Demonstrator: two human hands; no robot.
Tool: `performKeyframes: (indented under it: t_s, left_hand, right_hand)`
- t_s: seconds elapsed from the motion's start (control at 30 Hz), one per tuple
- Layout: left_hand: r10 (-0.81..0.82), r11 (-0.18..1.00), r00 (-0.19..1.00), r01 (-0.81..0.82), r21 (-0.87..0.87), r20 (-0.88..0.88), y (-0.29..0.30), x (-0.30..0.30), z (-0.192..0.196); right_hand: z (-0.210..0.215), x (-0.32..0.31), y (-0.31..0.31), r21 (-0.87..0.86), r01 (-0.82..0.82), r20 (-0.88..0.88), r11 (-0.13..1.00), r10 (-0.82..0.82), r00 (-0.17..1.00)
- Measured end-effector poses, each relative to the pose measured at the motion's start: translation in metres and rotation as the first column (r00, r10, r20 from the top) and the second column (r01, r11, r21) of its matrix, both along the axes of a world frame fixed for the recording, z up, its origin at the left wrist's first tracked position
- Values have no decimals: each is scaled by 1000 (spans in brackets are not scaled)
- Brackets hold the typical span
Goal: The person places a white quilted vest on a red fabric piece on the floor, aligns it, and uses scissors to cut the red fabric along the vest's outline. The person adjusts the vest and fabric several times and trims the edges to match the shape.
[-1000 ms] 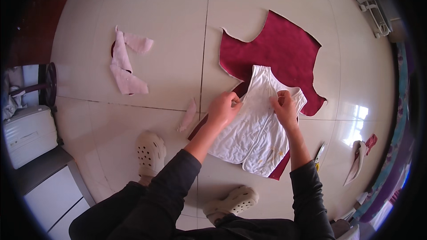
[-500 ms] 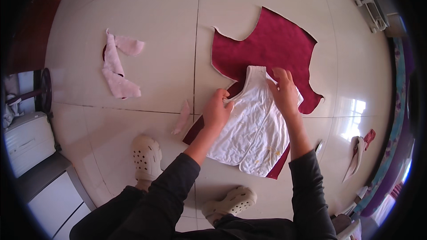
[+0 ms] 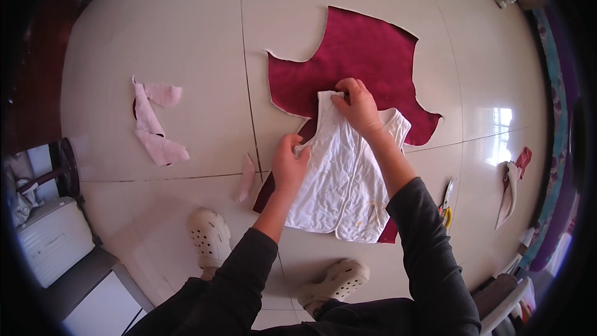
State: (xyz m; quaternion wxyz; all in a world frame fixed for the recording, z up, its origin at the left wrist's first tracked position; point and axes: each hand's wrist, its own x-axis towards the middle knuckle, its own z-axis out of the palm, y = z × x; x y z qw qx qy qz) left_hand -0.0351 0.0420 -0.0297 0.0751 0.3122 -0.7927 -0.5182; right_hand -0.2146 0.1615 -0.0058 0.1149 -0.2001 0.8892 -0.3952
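A small white quilted vest [image 3: 339,177], wrinkled and with yellowish stains near its lower right, lies over a large piece of dark red fabric [image 3: 367,53] with curved cut edges. My right hand [image 3: 359,109] pinches the vest's left shoulder strap near its top end. At the side edge of the vest, below the left armhole, my left hand [image 3: 291,165] has its thumb and fingers closed on the white cloth. The red fabric shows beyond the vest at the top and along both lower sides. Its middle is hidden under the vest.
Pale pink fabric scraps [image 3: 152,130] lie on the tiles at left, with a smaller strip [image 3: 247,177] near the vest. Yellow-handled scissors [image 3: 447,202] rest right of my forearm, and another scrap [image 3: 510,193] lies farther right. My cream clogs [image 3: 210,236] stand close by.
My right hand has moved from the vest's right shoulder area to its left shoulder strap. The right shoulder now shows. My left hand stays at the vest's left side; the view has shifted.
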Motion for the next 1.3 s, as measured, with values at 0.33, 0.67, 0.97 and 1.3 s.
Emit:
performKeyframes:
  t_s: [0.33,0.67,0.97,1.3]
  left_hand:
    - [-35,986,999,33,162,8,-14,48,13]
    - [-145,987,979,131,97,147,-15,102,27]
    - [-211,975,935,224,-14,284,-30,95,8]
    - [-134,989,922,148,-11,362,-25,83,20]
  right_hand:
    - [47,76,115,-184,156,85,970,-143,986]
    - [31,181,265,20,631,217,775,-620,754]
    - [22,247,250,350,508,185,787,-590,786]
    - [11,274,250,270,548,203,792,-603,771]
